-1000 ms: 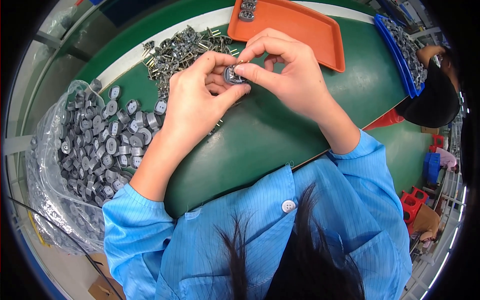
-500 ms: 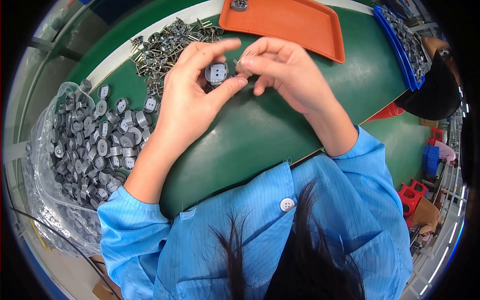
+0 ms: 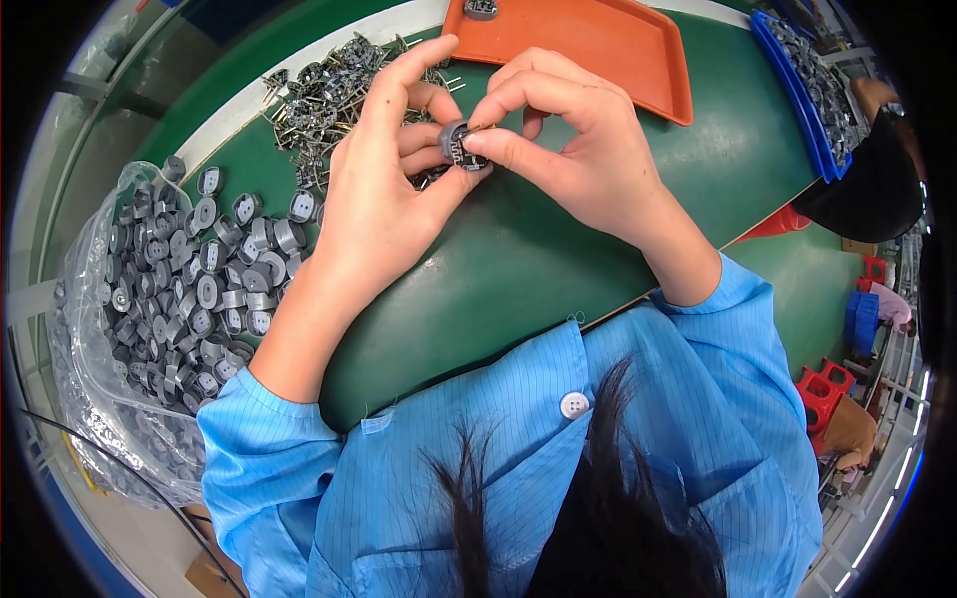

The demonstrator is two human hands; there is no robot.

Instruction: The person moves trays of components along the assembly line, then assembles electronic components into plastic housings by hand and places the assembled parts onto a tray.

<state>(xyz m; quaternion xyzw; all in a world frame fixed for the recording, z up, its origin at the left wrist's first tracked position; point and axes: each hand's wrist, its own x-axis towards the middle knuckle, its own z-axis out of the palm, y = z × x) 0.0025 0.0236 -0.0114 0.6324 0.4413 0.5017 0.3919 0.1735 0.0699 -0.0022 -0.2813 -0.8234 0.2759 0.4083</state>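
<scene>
Matt grey plastic bobbin (image 3: 461, 147), smooth green mat (image 3: 518, 269), glossy orange plastic tray (image 3: 608, 45).

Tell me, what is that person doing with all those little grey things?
A person in a blue coat holds one small round grey part between both hands, the left hand and the right hand, above a green table. The fingers of both pinch it. A heap of the same grey parts spills from a clear bag on the left. A pile of small metal pins lies behind the hands, and an orange tray sits beyond with one piece on it.
</scene>
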